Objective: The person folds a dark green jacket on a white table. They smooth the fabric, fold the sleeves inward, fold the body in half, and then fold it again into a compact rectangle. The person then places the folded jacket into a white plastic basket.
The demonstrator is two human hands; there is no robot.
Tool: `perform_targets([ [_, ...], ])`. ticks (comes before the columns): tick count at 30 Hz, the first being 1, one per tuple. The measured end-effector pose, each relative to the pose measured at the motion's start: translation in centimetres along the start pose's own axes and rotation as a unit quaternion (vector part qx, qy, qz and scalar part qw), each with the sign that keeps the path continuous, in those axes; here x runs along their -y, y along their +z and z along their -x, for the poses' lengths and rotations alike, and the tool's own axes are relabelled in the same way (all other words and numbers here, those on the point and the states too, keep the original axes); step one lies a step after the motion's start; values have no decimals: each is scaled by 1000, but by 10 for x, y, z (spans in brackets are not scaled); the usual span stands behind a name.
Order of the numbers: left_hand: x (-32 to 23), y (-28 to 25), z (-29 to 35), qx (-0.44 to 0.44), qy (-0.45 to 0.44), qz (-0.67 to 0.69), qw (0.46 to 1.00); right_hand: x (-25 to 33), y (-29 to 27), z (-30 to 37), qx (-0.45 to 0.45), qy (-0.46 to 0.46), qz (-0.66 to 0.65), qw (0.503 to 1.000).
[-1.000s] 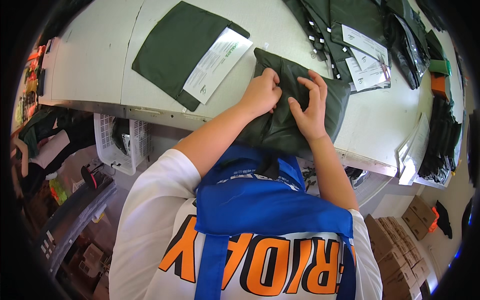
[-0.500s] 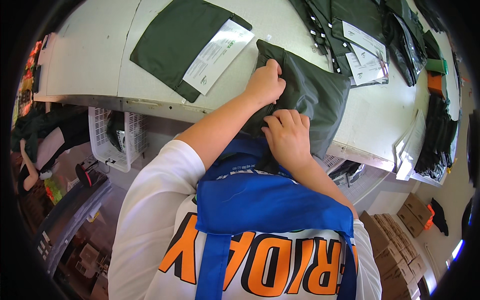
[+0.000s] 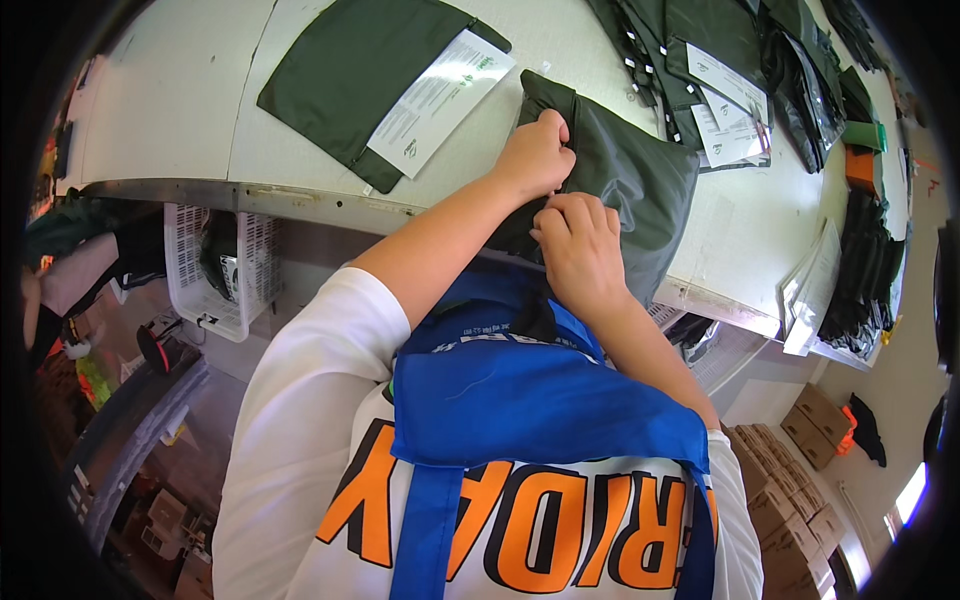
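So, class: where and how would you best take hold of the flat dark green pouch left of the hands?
Probably pinch the pouch by its near-left edge, coming from the near left, gripping top and underside together. It lies flat on the table, that edge is bare, and the white card lies along its right side.

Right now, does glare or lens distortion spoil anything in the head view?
Head view: soft sheen streaks the puffed dark green pouch; glare whitens part of the printed card on the flat green pouch; the worktable's front edge bends with the fisheye; left hand and right hand look reasonably sharp.
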State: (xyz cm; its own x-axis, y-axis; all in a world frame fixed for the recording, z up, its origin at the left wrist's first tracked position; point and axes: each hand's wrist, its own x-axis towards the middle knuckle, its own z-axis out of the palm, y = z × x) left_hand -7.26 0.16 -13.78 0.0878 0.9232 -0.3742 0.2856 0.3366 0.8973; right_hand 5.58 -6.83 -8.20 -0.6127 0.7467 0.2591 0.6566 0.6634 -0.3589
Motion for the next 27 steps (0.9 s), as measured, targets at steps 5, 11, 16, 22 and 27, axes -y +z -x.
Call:
perform_targets([
  [5,-11,-30,54,-129,215,0,968,0,-4,-1,62,72,-105,990],
  [11,24,-21,130,-153,216,-177,948,5,-3,-8,52,67,-129,988],
  [16,28,-14,122,-166,234,-191,939,5,-3,-10,63,24,-87,994],
  [22,28,-20,122,-108,181,-188,959,8,0,-17,50,-5,4,999],
  [27,31,-30,118,-59,165,-169,970,8,4,-16,64,5,-9,998],
])
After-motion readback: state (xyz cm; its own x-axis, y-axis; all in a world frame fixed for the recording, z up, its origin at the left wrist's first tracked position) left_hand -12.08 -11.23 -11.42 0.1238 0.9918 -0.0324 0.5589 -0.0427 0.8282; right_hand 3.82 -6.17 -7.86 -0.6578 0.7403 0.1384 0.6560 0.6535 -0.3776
